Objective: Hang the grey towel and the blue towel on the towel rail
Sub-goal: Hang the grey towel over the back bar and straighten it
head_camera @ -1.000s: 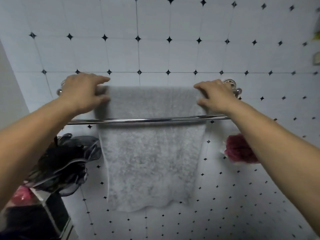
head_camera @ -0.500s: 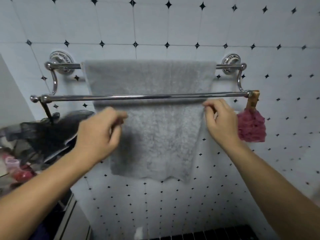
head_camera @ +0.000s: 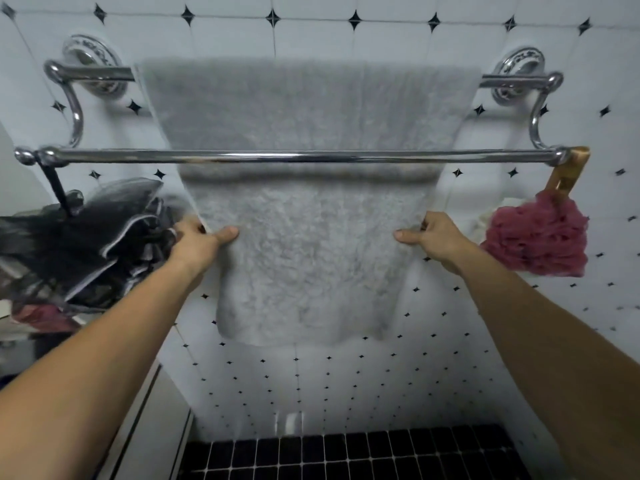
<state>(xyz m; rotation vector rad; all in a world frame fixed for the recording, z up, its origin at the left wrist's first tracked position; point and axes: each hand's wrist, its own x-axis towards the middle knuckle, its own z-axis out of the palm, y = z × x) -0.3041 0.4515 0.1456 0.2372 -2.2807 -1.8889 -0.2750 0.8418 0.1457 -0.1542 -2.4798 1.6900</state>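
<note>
The grey towel (head_camera: 304, 258) hangs over the back bar of the chrome double towel rail (head_camera: 298, 156) and drops behind the front bar against the tiled wall. My left hand (head_camera: 199, 239) pinches the towel's left edge below the front bar, thumb on the front of the cloth. My right hand (head_camera: 434, 237) pinches the right edge at the same height. No blue towel is in view.
A black mesh bath sponge (head_camera: 86, 237) hangs from the rail's left end. A red bath sponge (head_camera: 538, 235) on a wooden handle hangs from the right end. Dark floor tiles (head_camera: 346, 455) lie below the wall.
Both hands have come down from the top of the towel to its side edges below the front bar. The view has tilted down and the floor now shows.
</note>
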